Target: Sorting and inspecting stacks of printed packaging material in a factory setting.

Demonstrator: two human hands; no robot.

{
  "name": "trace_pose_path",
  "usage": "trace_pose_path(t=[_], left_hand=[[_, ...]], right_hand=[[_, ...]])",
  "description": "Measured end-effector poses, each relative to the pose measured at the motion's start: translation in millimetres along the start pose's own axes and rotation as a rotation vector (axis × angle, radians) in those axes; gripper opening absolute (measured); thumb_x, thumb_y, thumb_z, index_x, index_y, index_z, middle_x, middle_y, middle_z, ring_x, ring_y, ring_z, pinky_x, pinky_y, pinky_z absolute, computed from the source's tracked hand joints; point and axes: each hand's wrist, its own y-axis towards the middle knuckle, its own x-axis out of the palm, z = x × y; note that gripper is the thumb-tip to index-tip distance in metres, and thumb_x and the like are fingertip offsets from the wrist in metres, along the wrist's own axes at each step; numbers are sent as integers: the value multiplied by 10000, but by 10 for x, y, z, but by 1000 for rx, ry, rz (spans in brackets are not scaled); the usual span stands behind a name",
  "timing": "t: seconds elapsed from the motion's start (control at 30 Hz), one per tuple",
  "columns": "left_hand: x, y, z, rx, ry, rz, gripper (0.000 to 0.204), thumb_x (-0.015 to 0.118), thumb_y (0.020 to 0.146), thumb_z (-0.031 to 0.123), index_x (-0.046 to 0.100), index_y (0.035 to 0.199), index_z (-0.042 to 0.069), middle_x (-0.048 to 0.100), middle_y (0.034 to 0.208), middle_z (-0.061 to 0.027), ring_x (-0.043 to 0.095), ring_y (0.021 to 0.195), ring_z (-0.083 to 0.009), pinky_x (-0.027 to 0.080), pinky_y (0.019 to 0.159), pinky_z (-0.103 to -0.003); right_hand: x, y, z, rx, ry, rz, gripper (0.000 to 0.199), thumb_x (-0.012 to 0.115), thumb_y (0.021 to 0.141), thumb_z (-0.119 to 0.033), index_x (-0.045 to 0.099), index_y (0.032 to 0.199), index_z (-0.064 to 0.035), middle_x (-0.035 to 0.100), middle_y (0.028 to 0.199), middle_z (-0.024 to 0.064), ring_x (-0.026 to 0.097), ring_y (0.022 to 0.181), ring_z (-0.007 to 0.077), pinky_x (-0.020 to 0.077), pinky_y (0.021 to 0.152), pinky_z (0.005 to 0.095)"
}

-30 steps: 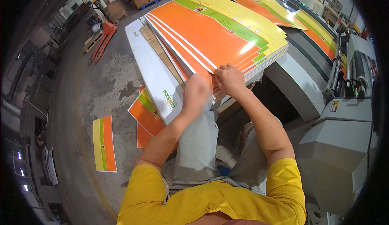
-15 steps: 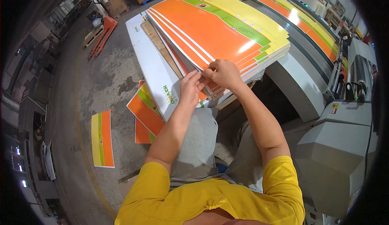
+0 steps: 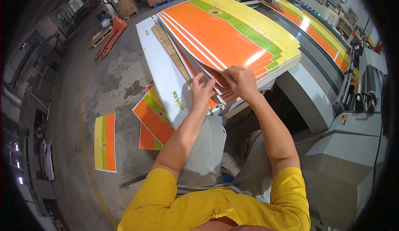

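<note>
A stack of large glossy printed sheets [image 3: 224, 35], orange, green and yellow, lies in front of me with its edges unevenly fanned. My right hand [image 3: 243, 82] pinches the near corner of the top sheets, which is bent upward, leaving a gap underneath. Just left of it, my left hand [image 3: 203, 93] is at the stack's near left corner, its fingers apart and slightly curled beside the lower sheets' edges. Whether those fingertips touch the edges is hard to make out. Beneath the stack's left side are a brown strip of board [image 3: 169, 50] and a white printed panel [image 3: 151, 52].
Loose printed sheets [image 3: 153, 114] lie on the floor at left, with another single sheet [image 3: 105, 143] farther out. A grey machine [image 3: 332, 164] stands close on my right. Beyond the stack, a co-worker's hand [image 3: 277, 6] rests over a sheet on the machine bed. An orange pallet jack [image 3: 113, 37] stands far left.
My left hand has come away from my right hand, its fingers spreading. The right hand has raised the sheet corner, widening the gap below. The view has shifted slightly; the co-worker shows more.
</note>
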Motion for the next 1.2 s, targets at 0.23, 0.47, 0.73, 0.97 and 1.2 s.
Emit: trace_pose_path(t=[0.23,0.47,0.73,0.97,1.2], left_hand=[[-167,-25,-62,-75,-11,-110,143,564,870,150,609,848,16,572,787,-5,508,707,-78,412,614,-236],[-124,11,-159,-43,119,-178,67,581,822,86,601,799,27,517,681,28,436,588,-56,335,520,-208],[-245,62,-198,-47,95,-185,56,568,861,102,588,834,57,540,747,32,466,652,-57,372,588,-209],[-235,63,-187,-78,-8,-227,153,554,908,181,608,922,39,598,847,-5,558,764,-86,438,665,-222],[-82,-21,-35,-45,28,-122,368,553,919,298,608,1095,-21,614,886,-15,553,763,-86,450,656,-227]], right_hand=[[-40,86,-218,-87,-52,200,69,648,748,-114,641,813,-90,590,720,79,580,708,265,464,588,372],[63,-115,-138,-7,-90,3,76,609,774,-181,627,781,-108,597,738,66,596,732,272,485,600,401],[186,-112,-119,26,-188,-110,78,596,782,-184,637,808,-123,606,753,55,587,735,273,483,619,387],[174,-131,-170,-1,-251,-3,168,634,783,-263,612,739,-102,590,708,71,595,699,261,499,593,371],[108,-68,-137,-27,-193,38,165,638,805,-259,644,775,-97,604,726,69,587,693,261,475,564,374]])
